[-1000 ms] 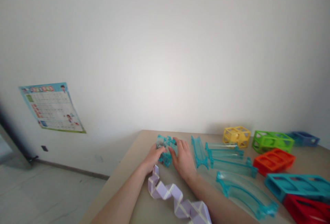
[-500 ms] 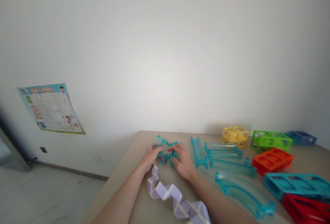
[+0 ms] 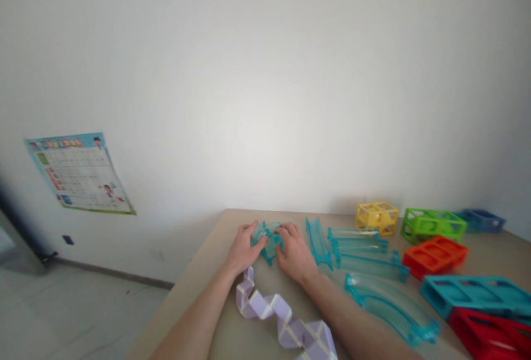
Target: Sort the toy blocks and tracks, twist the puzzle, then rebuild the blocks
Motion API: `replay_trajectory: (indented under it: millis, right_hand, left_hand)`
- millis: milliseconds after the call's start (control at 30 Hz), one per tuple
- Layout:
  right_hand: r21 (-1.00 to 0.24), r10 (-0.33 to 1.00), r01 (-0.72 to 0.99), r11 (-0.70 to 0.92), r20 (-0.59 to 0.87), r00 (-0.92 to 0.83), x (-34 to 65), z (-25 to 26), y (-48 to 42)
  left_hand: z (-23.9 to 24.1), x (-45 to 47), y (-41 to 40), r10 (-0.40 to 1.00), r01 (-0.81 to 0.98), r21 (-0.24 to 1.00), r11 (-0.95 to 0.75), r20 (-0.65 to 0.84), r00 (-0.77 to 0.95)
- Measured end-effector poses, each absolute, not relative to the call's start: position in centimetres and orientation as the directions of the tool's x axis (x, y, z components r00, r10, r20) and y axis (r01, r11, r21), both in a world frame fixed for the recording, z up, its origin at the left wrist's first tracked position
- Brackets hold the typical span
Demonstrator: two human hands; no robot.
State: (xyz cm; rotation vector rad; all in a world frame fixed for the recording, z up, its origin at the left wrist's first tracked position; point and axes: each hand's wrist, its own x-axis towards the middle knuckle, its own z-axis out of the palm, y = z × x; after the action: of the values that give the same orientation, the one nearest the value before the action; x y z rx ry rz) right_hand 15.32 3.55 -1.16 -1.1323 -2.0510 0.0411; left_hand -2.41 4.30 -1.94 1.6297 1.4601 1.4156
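- While the two hands met at the far part of the tabletop [image 3: 215, 238], the clear teal piece [image 3: 269, 249] lay in the gap between them, to the right of the left hand [image 3: 240, 248] and to the left of the right hand [image 3: 293, 254].
- Neither hand was clearly nearer, since both touched it; its long axis could not be made out.
- The left hand was narrow, holding the piece's left side, with its thumb reaching across towards the middle.
- The right hand was also narrow, its bent fingers and thumb on the right side.
- Just beyond the right hand's outer side stood a straight teal track [image 3: 317, 241], its long axis running away from the person.
- A purple jointed chain [image 3: 282, 307] wound between the forearms, its far tip just beside the left wrist; whether they touched could not be told.
- Fingers covered both sides of the piece, and its see-through walls blurred together, so whether it was one part or several joined was unclear.
- The lower edge of the view cut off the chain's near end, and the right edge cut off the red frame [image 3: 492, 332].
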Motion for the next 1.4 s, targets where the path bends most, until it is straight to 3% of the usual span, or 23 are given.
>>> replay_trajectory:
  millis: [100, 200, 333, 533, 733, 900, 1000, 1067, 1233, 1400]
  right_hand:
    - [-0.354, 0.772, 0.807, 0.472, 0.608, -0.185, 15.9, 0.9, 3.5]
    - [-0.247, 0.825, 0.934, 0.259, 0.56, -0.08, 17.0, 3.3, 3.3]
    - [-0.209, 0.943, 0.978, 0.017, 0.327, 0.054, 19.3, 4.9, 3.7]
    - [-0.276, 0.988, 0.96, 0.033, 0.156, 0.011, 21.2, 3.7, 5.0]
    - [-0.415, 0.956, 0.906, 0.078, 0.289, 0.05, 20.5, 5.2, 5.0]
    - [-0.612, 0.912, 0.718, 0.332, 0.402, -0.079, 17.8, 5.5, 4.6]
    - [-0.824, 0.889, 0.335, 0.457, 0.433, -0.149, 15.9, 4.0, 4.3]
    - [-0.887, 0.881, 0.067, 0.457, 0.441, -0.169, 15.1, 3.0, 4.2]
    - [-0.894, 0.871, -0.204, 0.4, 0.44, -0.218, 14.3, 2.0, 3.8]
    - [-0.859, 0.838, -0.22, 0.462, 0.504, -0.208, 13.4, 0.3, 3.4]
  left_hand:
    - [-2.1, -2.5, 4.4, 0.929, 0.417, 0.868, -0.269, 0.349, -0.128]
    - [-2.1, -2.5, 4.5, 0.932, 0.404, 0.879, -0.254, 0.334, -0.141]
    - [-2.2, -2.5, 4.6, 0.917, 0.447, 0.857, -0.257, 0.363, -0.167]
    - [-2.3, -2.8, 4.8, 0.888, 0.471, 0.841, -0.267, 0.405, -0.22]
    - [-1.3, -2.6, 4.2, 0.787, 0.49, 0.769, -0.411, 0.57, -0.234]
    - [-0.3, -2.2, 2.8, 0.772, 0.418, 0.703, -0.576, 0.635, -0.004]
    - [0.1, -2.1, 2.2, 0.767, 0.371, 0.685, -0.627, 0.627, 0.138]
    - [0.2, -2.1, 2.0, 0.774, 0.385, 0.681, -0.623, 0.609, 0.174]
    - [0.1, -2.3, 2.0, 0.753, 0.388, 0.66, -0.644, 0.636, 0.167]
    - [-0.3, -2.3, 2.2, 0.658, 0.455, 0.53, -0.715, 0.731, 0.183]
